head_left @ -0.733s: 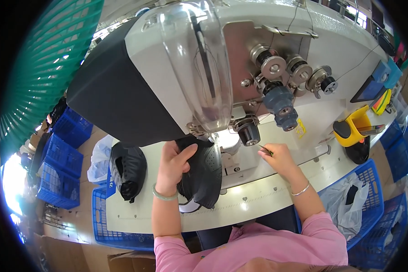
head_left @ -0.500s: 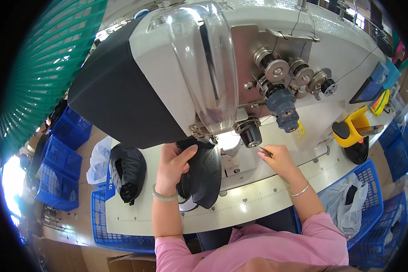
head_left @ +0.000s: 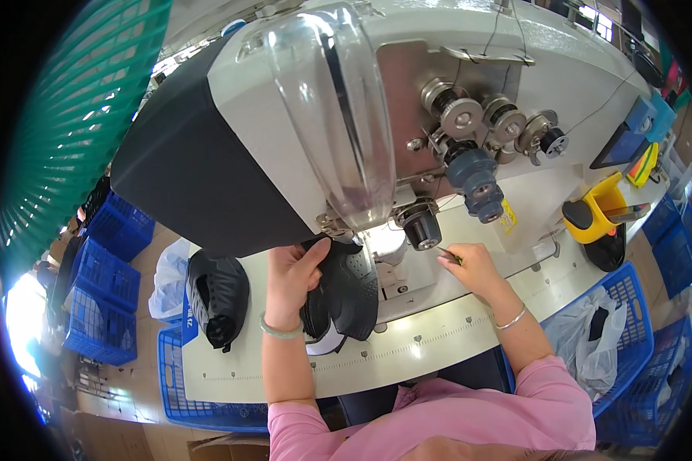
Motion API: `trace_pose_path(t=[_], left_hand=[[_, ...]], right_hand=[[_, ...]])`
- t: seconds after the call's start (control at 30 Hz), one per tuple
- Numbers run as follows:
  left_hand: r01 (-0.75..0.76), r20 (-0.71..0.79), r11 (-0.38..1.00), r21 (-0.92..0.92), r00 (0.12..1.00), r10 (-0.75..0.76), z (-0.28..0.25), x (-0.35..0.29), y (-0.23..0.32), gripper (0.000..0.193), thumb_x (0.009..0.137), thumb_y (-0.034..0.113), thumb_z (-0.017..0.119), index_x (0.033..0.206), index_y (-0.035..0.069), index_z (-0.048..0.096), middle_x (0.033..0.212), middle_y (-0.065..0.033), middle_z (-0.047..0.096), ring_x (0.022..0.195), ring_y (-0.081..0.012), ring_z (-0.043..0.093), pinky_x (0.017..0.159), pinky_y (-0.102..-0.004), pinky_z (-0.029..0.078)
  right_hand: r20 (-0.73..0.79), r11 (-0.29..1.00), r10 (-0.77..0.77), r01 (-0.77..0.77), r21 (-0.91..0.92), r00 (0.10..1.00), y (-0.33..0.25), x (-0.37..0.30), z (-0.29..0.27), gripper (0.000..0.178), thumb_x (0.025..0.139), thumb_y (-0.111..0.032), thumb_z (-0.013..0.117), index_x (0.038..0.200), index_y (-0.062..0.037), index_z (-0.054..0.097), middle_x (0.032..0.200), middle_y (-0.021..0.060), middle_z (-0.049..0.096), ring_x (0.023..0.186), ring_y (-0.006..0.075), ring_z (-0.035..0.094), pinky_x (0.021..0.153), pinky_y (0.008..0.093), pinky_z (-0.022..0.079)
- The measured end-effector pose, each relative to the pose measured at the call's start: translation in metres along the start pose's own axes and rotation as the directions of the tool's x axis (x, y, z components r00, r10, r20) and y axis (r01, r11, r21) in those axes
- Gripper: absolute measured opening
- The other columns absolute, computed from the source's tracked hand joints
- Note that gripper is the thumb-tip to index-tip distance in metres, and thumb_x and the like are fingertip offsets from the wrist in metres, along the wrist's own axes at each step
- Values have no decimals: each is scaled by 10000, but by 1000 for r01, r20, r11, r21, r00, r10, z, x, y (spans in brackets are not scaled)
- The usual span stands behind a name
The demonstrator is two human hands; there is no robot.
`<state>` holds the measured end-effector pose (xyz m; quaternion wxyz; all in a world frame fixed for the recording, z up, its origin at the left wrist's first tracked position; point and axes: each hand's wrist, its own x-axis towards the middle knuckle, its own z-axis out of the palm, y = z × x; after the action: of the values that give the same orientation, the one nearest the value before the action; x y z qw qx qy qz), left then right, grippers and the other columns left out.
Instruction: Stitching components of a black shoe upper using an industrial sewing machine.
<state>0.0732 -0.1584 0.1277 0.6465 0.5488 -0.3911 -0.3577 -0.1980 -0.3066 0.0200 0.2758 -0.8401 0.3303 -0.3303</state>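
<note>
My left hand [head_left: 291, 283] is closed, thumb on top, on the edge of a black shoe upper [head_left: 352, 296] with small perforations. The upper lies at the front of a large white and black sewing machine [head_left: 242, 84], its far edge beside the lit needle area. Machine parts hide where that edge ends. To the right, my right hand [head_left: 475, 270] pinches a thin, dark, pointed tool [head_left: 449, 256]. Its tip points left, just below a dark knob [head_left: 420, 227] of the machine; its exact kind is too small to tell.
Left on the white table [head_left: 284, 380] stands a black shoe [head_left: 217, 296]. A yellow holder [head_left: 598, 211] sits at the right end. Blue crates [head_left: 619, 307] flank the table, the right one with plastic bags. A green fan guard [head_left: 84, 100] is at upper left.
The view has shifted slightly. The shoe upper's lower end has swung a little up and to the right under my left hand. My right hand keeps its place with the tool.
</note>
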Motion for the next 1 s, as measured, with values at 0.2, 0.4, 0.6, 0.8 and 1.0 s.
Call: trace_pose_path(t=[0.2,0.4,0.6,0.8,1.0], left_hand=[[-9,15,1000,21,1000,9,-3,2,-3,242,907,8,663,1105,-41,532,709,-2,568,420,-6,326,370,-210,219],[-37,69,999,-8,997,37,-3,0,-2,212,914,13,655,1089,-37,547,670,26,509,427,0,311,376,-211,203],[-15,-26,999,40,1000,16,-8,-19,16,257,879,-21,654,1118,-28,560,665,56,500,430,7,311,385,-202,199],[-21,-52,1000,-5,998,21,-37,-60,28,391,858,-88,615,1239,-26,553,799,25,630,468,31,354,388,-168,202],[30,-62,992,123,998,-23,-52,-70,12,416,861,-32,674,1259,-19,552,856,-6,651,469,17,370,398,-168,245]], right_hand=[[11,1000,5,-5,-7,1000,-2,-1,-1,191,830,-181,707,823,5,661,744,181,656,656,363,626,603,399,485],[6,1000,-7,7,-8,1000,-1,-1,0,197,832,-185,705,836,8,666,747,187,659,659,372,625,609,400,488],[-42,998,-9,11,56,999,-9,-1,-1,175,840,-171,714,863,-2,678,754,165,667,611,306,617,605,360,488],[-278,942,-223,280,187,934,-50,4,-7,138,811,-107,754,914,-56,679,707,64,599,556,151,536,530,266,429],[-113,851,-520,525,21,847,-111,11,0,252,800,-211,764,982,-88,640,739,80,619,617,243,625,539,331,480]])
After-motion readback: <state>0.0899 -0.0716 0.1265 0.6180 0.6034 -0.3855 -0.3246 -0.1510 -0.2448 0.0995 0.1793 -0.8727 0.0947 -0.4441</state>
